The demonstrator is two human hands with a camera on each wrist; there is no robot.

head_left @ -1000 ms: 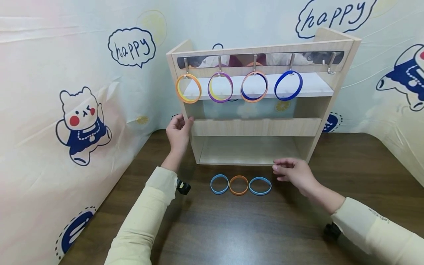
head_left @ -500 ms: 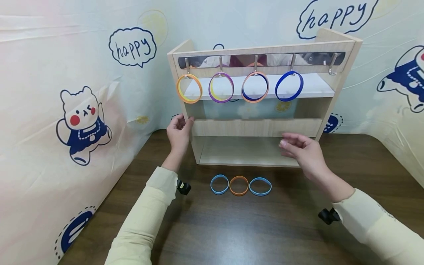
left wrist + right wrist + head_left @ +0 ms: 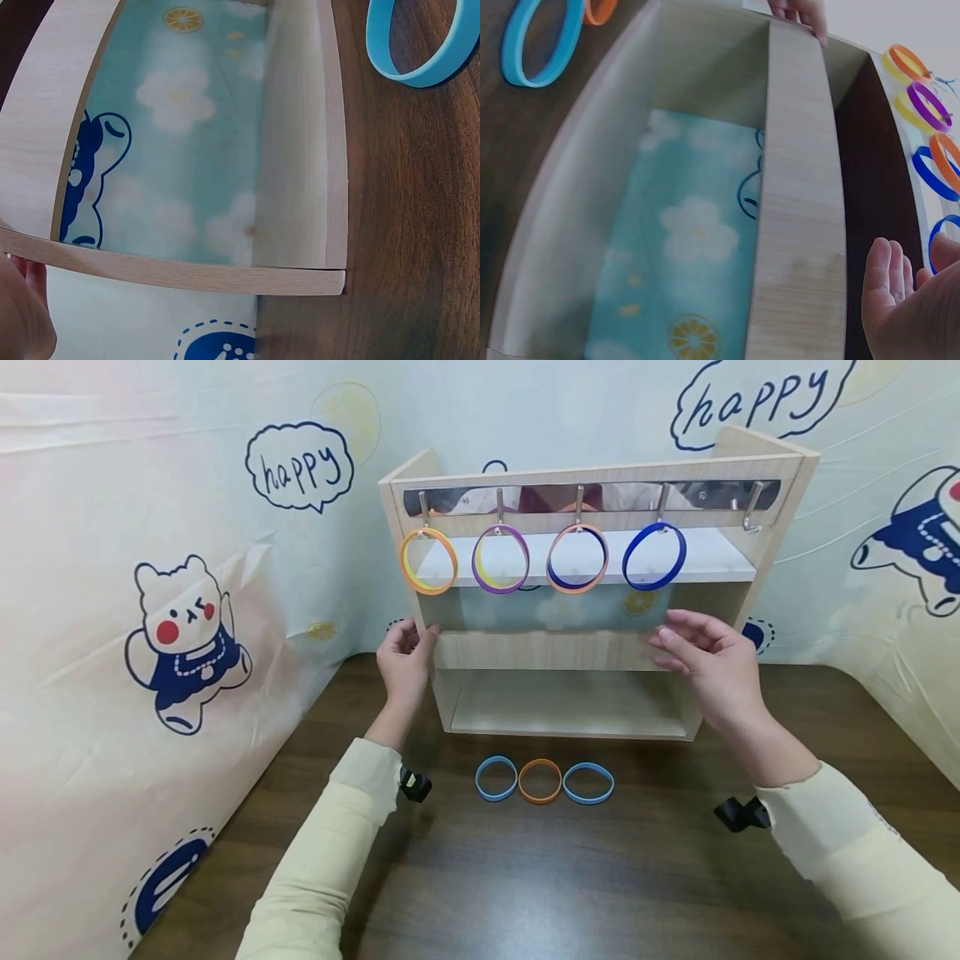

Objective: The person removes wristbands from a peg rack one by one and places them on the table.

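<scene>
My left hand (image 3: 405, 664) holds the left side edge of a light wooden shelf unit (image 3: 577, 650); its thumb lies at the front edge. My right hand (image 3: 716, 668) is raised before the unit's right part, fingers loosely extended, with nothing visible in it. On the unit's hooks hang an orange-yellow wristband pair (image 3: 402, 564), a purple-yellow pair (image 3: 474, 564), a salmon-navy pair (image 3: 550, 568) and a blue wristband (image 3: 628, 568). A light blue wristband (image 3: 477, 783), an orange wristband (image 3: 522, 785) and another light blue wristband (image 3: 567, 787) lie in a row on the table.
The dark wooden table (image 3: 570, 877) carries the unit. At the far right of the metal rail is a bare hook (image 3: 752, 506). A printed cloth (image 3: 225, 827) stands behind and along the sides.
My right hand has risen from beside the right light blue wristband to the level of the unit's middle board. My left hand has stayed in place; the wristbands have not moved.
</scene>
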